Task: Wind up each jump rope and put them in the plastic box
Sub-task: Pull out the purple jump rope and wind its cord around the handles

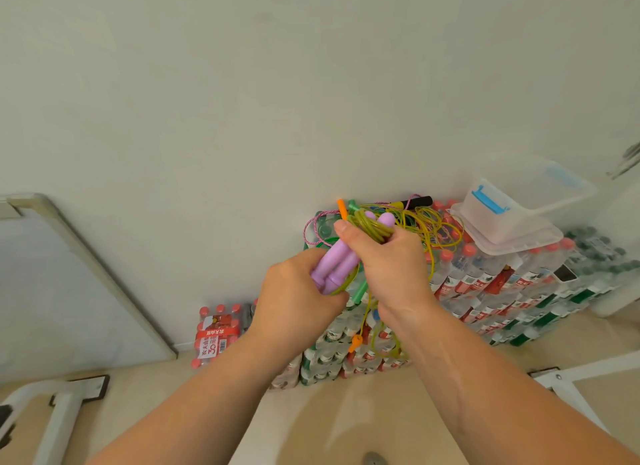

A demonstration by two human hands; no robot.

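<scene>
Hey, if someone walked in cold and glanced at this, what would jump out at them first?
Dead centre, the left hand and right hand grip a purple-handled jump rope, its yellow-green cord coiled. Behind them, a tangle of ropes lies on stacked water bottles, beside a clear plastic box.

Stacked water-bottle packs carry tangled jump ropes and a plastic box.

The right hand hid the middle of the purple handles. The plastic box was blurred at its far rim, and bottle labels were illegible.
</scene>
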